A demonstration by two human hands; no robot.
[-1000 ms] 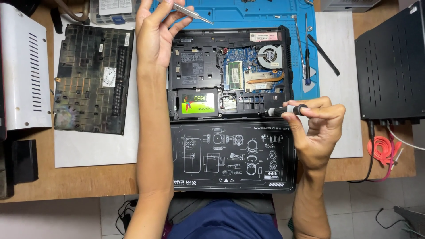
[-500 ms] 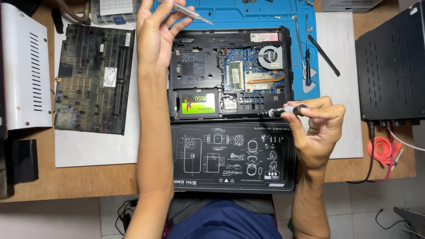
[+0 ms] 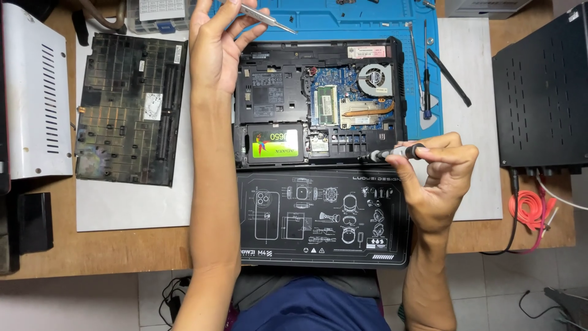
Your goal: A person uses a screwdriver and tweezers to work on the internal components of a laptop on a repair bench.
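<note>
While opened laptop (image 3: 318,104) lies bottom-up: left hand (image 3: 217,49) at far-left corner, pinching tweezers (image 3: 266,17); right hand (image 3: 441,175) at near-right edge, gripping screwdriver (image 3: 392,153), tip probably on screw. Unchanged since earlier frames.

We get bright, even light from overhead; shadows stay soft and short. The opened laptop (image 3: 318,104) sits sharp and well exposed. Left of it the white metal cover (image 3: 37,98) runs near blown out. Right of it the black box (image 3: 542,92) loses detail. No motion blur; edges bow slightly.
</note>
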